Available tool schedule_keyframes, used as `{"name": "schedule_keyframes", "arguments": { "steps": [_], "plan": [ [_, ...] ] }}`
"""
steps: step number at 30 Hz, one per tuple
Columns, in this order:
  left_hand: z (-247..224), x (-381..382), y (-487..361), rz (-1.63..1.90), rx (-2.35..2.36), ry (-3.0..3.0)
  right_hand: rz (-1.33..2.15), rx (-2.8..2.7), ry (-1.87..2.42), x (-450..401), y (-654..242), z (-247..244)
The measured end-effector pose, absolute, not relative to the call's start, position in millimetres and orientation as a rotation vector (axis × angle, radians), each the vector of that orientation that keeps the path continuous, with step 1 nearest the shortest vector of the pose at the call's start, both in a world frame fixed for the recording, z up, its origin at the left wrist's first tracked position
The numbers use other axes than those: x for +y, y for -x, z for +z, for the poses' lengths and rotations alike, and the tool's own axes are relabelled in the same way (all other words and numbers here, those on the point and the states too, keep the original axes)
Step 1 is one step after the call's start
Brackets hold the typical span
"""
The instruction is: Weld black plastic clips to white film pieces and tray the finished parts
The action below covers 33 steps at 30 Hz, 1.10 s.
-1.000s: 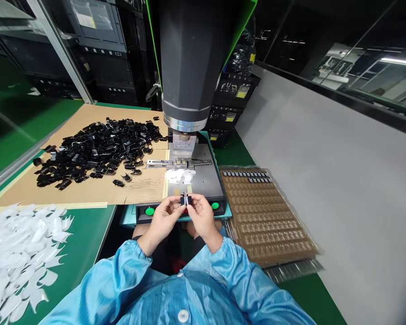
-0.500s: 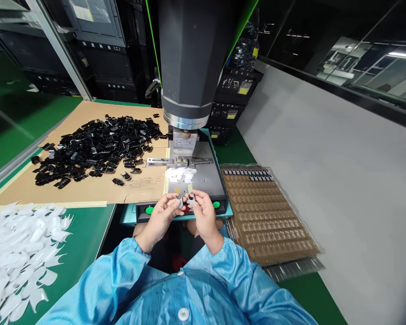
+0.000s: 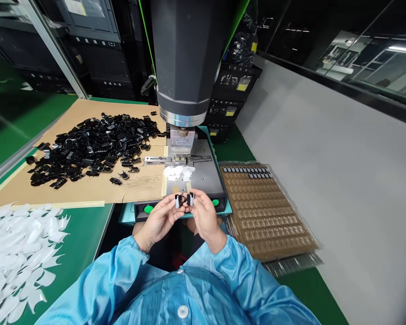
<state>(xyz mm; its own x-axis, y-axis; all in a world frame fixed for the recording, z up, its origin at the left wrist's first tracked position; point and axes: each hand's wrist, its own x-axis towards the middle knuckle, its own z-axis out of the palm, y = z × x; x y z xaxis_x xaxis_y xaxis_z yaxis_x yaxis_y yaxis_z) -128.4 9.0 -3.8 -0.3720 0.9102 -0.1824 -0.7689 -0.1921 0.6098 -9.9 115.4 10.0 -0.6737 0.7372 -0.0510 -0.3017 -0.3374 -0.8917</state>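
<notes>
Before the press's two green buttons (image 3: pixel 148 209), the left hand (image 3: pixel 160 220) and right hand (image 3: pixel 205 215) each pinch one black-and-white part (image 3: pixel 177 200).

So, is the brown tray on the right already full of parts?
No, the brown tray holds small parts only along its far rows; the remaining pockets show empty.

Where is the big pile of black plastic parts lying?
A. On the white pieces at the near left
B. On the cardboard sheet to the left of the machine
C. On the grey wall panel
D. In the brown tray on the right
B: the black plastic parts lie heaped on the cardboard sheet, left of the machine.
</notes>
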Motion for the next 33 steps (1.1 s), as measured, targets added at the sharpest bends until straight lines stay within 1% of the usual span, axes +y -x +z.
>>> {"name": "schedule_keyframes", "arguments": {
  "steps": [6, 9, 11, 15, 18, 27, 30, 33],
  "plan": [
    [-5, 8, 129, 1.8, 0.768, -0.276, 2.036, -1.26, 0.609, 117, 10, 7],
    [-8, 8, 129, 1.796, 0.786, -0.287, 1.945, -1.368, 0.616, 118, 9, 3],
    [-10, 8, 130, 1.8, 0.801, -0.288, 1.766, -1.518, 0.621, 119, 7, 2],
    [-13, 8, 129, 1.801, 0.831, -0.289, 1.265, -1.866, 0.636, 118, -1, 3],
    [-14, 9, 128, 1.798, 0.835, -0.299, 1.082, -1.964, 0.625, 117, -4, 5],
    [-15, 9, 127, 1.801, 0.847, -0.318, 1.008, -2.015, 0.607, 117, -5, 7],
    [-16, 9, 127, 1.799, 0.85, -0.328, 1.082, -1.97, 0.609, 116, -5, 5],
    [-18, 9, 127, 1.811, 0.857, -0.329, 1.242, -1.896, 0.627, 116, -4, 0]
  ]
}}
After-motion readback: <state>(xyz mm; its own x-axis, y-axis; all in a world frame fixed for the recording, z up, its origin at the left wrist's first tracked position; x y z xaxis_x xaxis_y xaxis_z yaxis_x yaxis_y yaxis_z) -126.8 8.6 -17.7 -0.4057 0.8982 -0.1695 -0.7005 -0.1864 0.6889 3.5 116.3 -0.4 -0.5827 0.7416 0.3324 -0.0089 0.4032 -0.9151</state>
